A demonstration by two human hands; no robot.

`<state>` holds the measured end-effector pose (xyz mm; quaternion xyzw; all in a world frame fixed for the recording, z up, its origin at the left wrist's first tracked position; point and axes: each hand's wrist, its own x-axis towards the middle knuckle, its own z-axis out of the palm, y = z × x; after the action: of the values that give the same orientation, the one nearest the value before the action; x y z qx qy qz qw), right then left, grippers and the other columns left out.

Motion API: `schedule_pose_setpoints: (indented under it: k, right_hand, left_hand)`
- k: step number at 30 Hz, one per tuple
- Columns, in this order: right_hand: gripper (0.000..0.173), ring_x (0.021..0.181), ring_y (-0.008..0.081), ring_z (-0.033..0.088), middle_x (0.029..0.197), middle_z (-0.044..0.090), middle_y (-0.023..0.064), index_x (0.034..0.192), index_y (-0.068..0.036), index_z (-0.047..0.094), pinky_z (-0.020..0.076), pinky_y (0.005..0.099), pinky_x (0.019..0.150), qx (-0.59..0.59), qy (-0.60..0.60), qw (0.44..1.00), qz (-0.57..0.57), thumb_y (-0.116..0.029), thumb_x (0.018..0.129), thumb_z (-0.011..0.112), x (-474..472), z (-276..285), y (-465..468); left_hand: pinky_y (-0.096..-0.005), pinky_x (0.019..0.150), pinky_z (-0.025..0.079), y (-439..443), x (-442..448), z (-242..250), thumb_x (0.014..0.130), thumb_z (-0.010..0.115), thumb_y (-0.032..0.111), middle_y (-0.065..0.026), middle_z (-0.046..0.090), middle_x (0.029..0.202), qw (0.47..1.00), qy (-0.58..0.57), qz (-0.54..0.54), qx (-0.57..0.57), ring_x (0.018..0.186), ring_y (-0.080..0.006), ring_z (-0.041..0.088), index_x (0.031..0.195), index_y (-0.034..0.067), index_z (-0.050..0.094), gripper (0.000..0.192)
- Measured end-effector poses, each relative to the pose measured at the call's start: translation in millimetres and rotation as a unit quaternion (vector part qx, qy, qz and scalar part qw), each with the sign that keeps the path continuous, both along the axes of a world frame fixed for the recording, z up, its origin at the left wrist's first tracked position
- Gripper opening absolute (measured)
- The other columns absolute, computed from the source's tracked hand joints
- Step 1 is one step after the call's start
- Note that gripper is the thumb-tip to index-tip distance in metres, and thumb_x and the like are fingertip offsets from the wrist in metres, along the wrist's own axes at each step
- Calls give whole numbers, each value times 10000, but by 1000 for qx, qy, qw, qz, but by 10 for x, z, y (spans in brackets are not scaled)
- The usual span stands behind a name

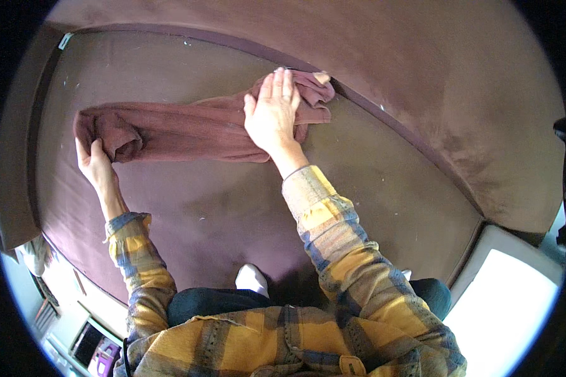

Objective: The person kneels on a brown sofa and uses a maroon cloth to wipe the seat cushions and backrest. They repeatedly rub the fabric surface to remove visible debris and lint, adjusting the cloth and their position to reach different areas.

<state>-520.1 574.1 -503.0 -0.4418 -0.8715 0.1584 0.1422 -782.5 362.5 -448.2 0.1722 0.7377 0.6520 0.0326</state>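
A dusty-red cloth garment lies stretched sideways on the brown sofa seat, its left end folded over and its right end bunched against the backrest. At that left end, my left hand grips the folded edge, the thumb above and the fingers partly hidden under the fabric. My right hand rests palm down on the garment near its right end, fingers stretched and pointing towards the backrest. What lies beneath the palm is hidden.
The brown sofa backrest curves behind the seat, with an armrest at the left. Small white specks dot the seat. A white-socked foot shows below. At the lower right is a bright white surface.
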Motion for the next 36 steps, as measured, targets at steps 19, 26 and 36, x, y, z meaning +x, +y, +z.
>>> schedule_pose_setpoints:
  k: [19, 26, 36]
  right_hand:
    - [641, 1407, 433, 180, 1491, 239, 295, 1371, 121, 337, 187, 563, 1118, 71, -228, 970, 49, -326, 928, 460, -289, 223, -59]
    - [731, 1408, 449, 162, 1487, 195, 339, 1397, 134, 274, 186, 479, 1162, -111, -379, 908, 141, -299, 889, 572, -248, 408, 347]
    - [821, 1415, 457, 124, 1519, 119, 299, 1414, 106, 236, 189, 457, 1168, -234, -334, 906, 109, -138, 785, 703, -252, 551, 421]
  left_hand:
    - [-430, 786, 522, 32, 18, -582, 810, 518, 89, -102, 544, 1110, 842, 93, 16, -532, 1017, -320, 585, 1233, 241, 563, 452]
    - [-451, 813, 501, -44, -209, -453, 815, 530, 93, -134, 523, 1078, 864, 17, -90, -495, 970, -362, 583, 1272, 203, 522, 470]
    - [-360, 1070, 372, -176, -711, -449, 777, 539, 19, -184, 517, 1303, 889, -109, -246, -370, 1243, -347, 472, 1346, 66, 434, 581]
